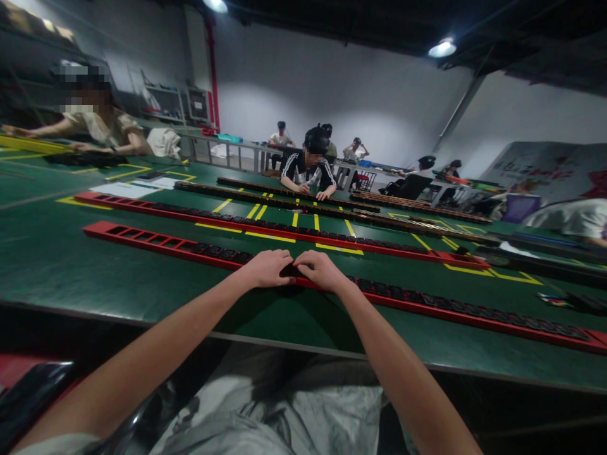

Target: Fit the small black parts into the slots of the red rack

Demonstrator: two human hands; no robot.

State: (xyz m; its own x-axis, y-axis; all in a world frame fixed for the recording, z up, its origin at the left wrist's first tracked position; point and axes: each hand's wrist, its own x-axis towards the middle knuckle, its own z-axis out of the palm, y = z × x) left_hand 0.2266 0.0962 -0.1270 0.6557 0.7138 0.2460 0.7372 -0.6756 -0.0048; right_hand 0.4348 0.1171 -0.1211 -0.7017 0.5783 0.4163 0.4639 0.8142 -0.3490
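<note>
A long red strip (156, 241) with a row of black inserts lies across the green table (57, 265) in front of me. Both hands rest on its middle, side by side and touching. My left hand (266, 268) and my right hand (322, 270) have their fingers curled down over a black insert (289, 270) seated in the strip. The strip's left end shows several unfilled slots; the right part is filled with black inserts.
A second red strip (265, 226) and darker strips (284, 202) lie farther back among yellow floor-tape lines. A person in a black striped top works opposite; another person leans on the table at far left. White papers (128, 188) lie at left. The table's edge runs near me.
</note>
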